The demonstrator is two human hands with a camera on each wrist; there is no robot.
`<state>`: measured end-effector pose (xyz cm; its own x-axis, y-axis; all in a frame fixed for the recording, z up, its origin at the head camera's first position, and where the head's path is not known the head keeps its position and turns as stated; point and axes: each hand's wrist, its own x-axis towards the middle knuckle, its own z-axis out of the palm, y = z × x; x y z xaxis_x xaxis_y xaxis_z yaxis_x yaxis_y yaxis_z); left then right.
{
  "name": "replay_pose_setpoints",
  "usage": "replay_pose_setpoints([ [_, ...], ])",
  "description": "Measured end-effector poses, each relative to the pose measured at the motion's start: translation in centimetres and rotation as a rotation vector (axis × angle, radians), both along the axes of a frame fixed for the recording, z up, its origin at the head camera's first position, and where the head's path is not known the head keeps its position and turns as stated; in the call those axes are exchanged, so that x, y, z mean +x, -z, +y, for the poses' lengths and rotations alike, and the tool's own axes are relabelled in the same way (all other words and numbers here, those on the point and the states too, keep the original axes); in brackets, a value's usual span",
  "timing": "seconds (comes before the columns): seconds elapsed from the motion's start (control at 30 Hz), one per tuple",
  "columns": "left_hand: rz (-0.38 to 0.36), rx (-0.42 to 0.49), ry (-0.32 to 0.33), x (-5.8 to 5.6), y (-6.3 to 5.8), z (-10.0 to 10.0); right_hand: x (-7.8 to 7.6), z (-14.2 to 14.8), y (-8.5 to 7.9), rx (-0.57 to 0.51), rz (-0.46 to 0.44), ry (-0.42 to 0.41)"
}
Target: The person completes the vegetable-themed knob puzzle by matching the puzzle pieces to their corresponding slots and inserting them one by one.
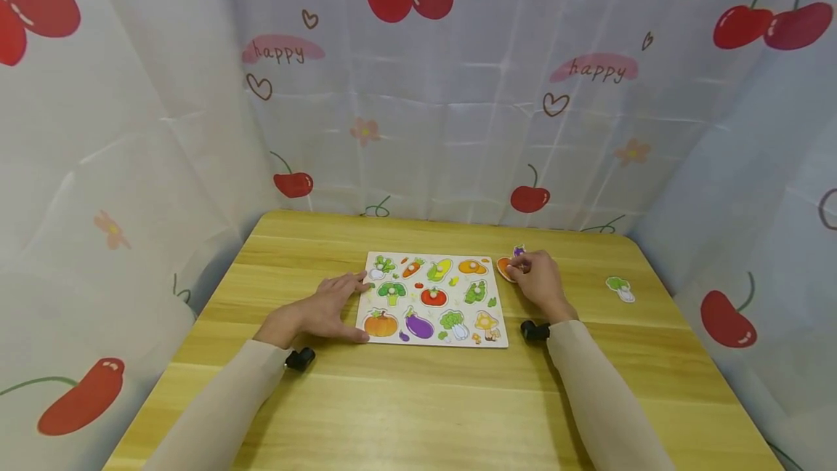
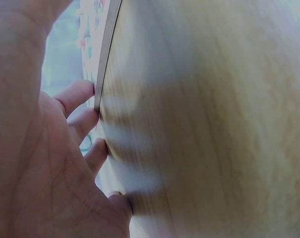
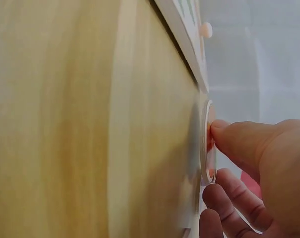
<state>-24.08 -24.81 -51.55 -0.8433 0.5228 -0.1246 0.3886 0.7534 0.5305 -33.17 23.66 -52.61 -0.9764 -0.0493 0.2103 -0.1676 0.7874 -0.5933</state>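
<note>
A wooden vegetable puzzle board [image 1: 407, 302] lies on the table, its pictures showing a pumpkin, an eggplant, broccoli, a tomato and others. My left hand [image 1: 330, 305] spreads its fingers along the board's left side; in the left wrist view, fingertips [image 2: 85, 90] touch the board's edge. Just past the upper right corner, my right hand [image 1: 539, 282] pinches a round orange puzzle piece [image 1: 503, 267]. The right wrist view shows the thumb against the face of that orange piece [image 3: 210, 161], close over the tabletop, fingers partly curled below. An eggplant piece [image 1: 519, 250] lies just behind this hand.
A bok choy piece [image 1: 620, 288] lies farther right on the wooden table [image 1: 418, 405]. A knob [image 3: 206, 29] sticks up from the board in the right wrist view. White cherry-print curtains [image 1: 445, 137] enclose the table at the back and both sides.
</note>
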Motion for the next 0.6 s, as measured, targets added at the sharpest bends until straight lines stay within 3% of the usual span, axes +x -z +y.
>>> replay_pose_setpoints([
  [0.6,-0.003,0.011,-0.001,0.1,0.0,0.0,2.8,-2.1,-1.9,0.008,0.05,-0.041],
])
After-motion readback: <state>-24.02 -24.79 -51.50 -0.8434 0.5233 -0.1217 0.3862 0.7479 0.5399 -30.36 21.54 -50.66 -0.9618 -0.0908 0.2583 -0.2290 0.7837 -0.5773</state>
